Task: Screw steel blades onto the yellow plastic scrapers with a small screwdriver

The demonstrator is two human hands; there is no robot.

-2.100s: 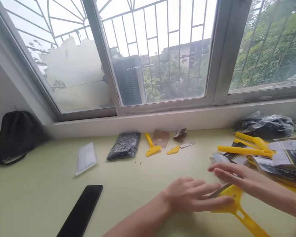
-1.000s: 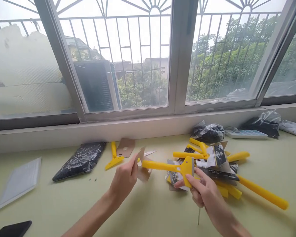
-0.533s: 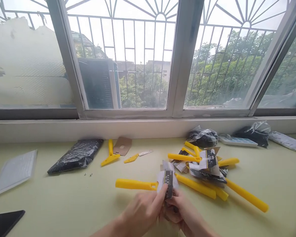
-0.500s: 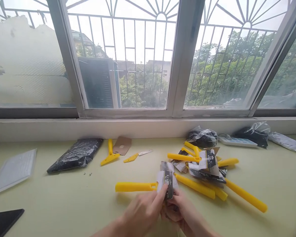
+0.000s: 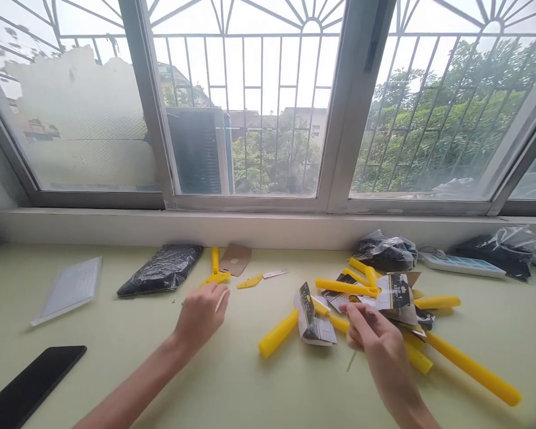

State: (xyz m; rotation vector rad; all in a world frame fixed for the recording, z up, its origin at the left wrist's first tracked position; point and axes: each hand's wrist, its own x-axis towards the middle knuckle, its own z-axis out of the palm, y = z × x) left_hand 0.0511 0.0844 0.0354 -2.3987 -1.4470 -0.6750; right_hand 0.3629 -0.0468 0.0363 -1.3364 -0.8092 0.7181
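My left hand [image 5: 202,314] is at the near edge of a yellow T-shaped scraper [image 5: 215,276], partly covering it. Its fingers are loosely bent with the thumb apart, and nothing shows in them; whether they touch the scraper is hidden. My right hand [image 5: 377,345] is closed, thumb and fingers pinched together, over the near side of the yellow-handled tool pile. What it holds is too small to name; a thin greenish strand [image 5: 352,361] shows below it. Between the hands lies a yellow-handled tool [image 5: 277,333] with a folded black-and-white card [image 5: 316,322] around it.
Several yellow-handled tools with cards [image 5: 395,292] are piled at right. A yellow-handled blade [image 5: 263,278], a brown card [image 5: 235,260] and a black package [image 5: 161,269] lie toward the back. At left are a white packet [image 5: 69,291] and a black flat device [image 5: 36,381].
Both hands have let go of the carded tool, now lying on the table. My left hand has moved left to the scraper, my right hand rightward. The view has shifted left.
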